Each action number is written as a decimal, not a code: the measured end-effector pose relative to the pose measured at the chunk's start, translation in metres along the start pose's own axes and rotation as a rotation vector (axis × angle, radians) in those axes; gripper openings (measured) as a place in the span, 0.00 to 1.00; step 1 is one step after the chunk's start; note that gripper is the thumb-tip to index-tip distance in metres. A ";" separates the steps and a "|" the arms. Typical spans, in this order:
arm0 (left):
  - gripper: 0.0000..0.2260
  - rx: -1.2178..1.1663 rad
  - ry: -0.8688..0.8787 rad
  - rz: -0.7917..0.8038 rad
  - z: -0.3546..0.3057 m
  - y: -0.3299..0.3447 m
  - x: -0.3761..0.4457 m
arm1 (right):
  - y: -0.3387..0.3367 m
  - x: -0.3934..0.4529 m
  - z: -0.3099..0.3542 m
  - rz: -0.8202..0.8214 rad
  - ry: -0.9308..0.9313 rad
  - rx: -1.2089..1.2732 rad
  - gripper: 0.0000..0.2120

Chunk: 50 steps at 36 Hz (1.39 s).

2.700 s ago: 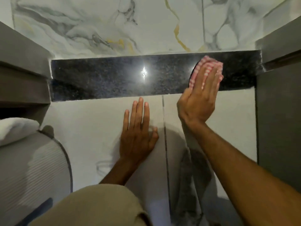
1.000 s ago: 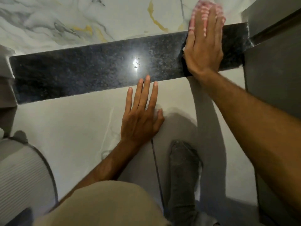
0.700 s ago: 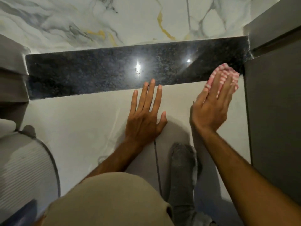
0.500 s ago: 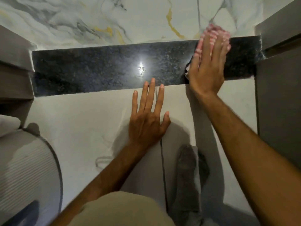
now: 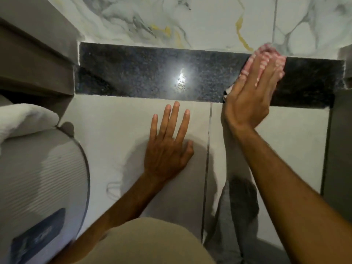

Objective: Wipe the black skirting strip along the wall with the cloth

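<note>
The black speckled skirting strip (image 5: 144, 73) runs across the foot of the marble wall, with a bright light glint near its middle. My right hand (image 5: 249, 96) presses a pink and white cloth (image 5: 270, 54) flat against the strip's right part; the cloth pokes out above my fingertips and at the heel of the hand. My left hand (image 5: 167, 147) lies flat on the pale floor tile just below the strip, fingers spread, holding nothing.
A grey cabinet side (image 5: 341, 149) closes the right end of the strip, and a grey ledge (image 5: 34, 60) the left. A ribbed grey rounded object (image 5: 42, 178) with a white towel (image 5: 24, 117) sits at lower left. My knee (image 5: 144, 242) and grey sock (image 5: 242, 206) are below.
My right hand with the cloth has rubbed up and down over the strip's right part: down onto the floor tile, then back up onto the strip. The left hand has stayed planted.
</note>
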<state>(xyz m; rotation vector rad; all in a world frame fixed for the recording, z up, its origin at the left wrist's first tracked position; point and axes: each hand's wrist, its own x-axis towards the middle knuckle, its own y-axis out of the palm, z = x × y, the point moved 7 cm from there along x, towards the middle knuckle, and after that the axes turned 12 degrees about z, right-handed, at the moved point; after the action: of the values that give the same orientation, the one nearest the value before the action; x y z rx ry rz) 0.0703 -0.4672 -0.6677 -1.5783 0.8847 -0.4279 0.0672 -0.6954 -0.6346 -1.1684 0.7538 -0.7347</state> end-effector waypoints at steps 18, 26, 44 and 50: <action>0.32 -0.003 -0.199 -0.013 0.052 -0.008 -0.035 | 0.013 -0.019 0.094 0.120 -0.300 -0.075 0.30; 0.30 -0.007 -0.356 -0.023 0.095 -0.016 -0.063 | 0.036 -0.111 0.093 0.257 -0.855 -0.133 0.30; 0.31 -0.001 -0.452 -0.070 0.114 -0.020 -0.075 | 0.054 -0.122 0.193 0.408 -1.159 -0.203 0.30; 0.31 0.022 -0.460 -0.097 0.116 -0.013 -0.076 | 0.041 -0.085 0.184 0.295 -0.660 -0.062 0.31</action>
<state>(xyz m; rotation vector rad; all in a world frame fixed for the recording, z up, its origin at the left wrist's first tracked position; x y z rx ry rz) 0.1074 -0.3331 -0.6646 -1.6137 0.4513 -0.1293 0.1771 -0.5201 -0.6226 -1.2238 0.3755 -0.0583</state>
